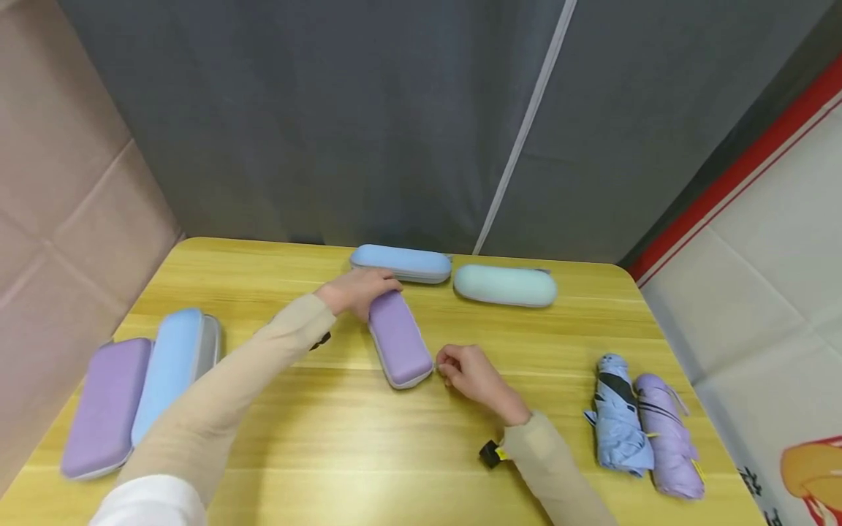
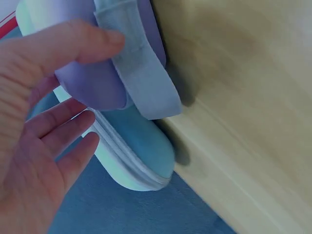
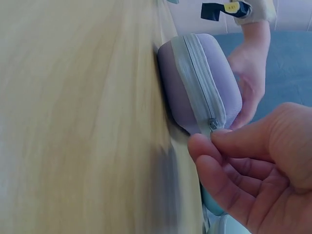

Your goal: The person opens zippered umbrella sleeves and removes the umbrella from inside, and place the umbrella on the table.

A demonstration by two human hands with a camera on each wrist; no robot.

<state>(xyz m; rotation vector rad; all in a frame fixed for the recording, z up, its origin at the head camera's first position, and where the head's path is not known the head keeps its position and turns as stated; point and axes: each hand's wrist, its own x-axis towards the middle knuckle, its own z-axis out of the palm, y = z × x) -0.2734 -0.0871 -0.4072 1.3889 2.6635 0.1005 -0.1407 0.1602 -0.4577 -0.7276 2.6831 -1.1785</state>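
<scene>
A purple zip case (image 1: pixel 403 340) lies at an angle on the table between my hands. My left hand (image 1: pixel 364 292) grips its far end, the thumb (image 2: pixel 92 44) along one side and the fingers spread at the other. At its near corner my right hand (image 1: pixel 475 374) pinches the zipper pull (image 3: pixel 213 125) between thumb and forefinger. The zipper (image 3: pixel 199 68) runs along the grey band, its two edges together in the right wrist view. A pale fabric strap (image 2: pixel 151 87) hangs at the case's far end in the left wrist view.
Behind stand a blue case (image 1: pixel 401 261) and a mint case (image 1: pixel 505 285), along the table's back edge. At left lie another purple case (image 1: pixel 108 405) and a blue case (image 1: pixel 169 365). Two folded umbrellas, blue (image 1: pixel 621 424) and purple (image 1: pixel 667 438), lie at right. A grey curtain (image 1: pixel 329 124) hangs behind.
</scene>
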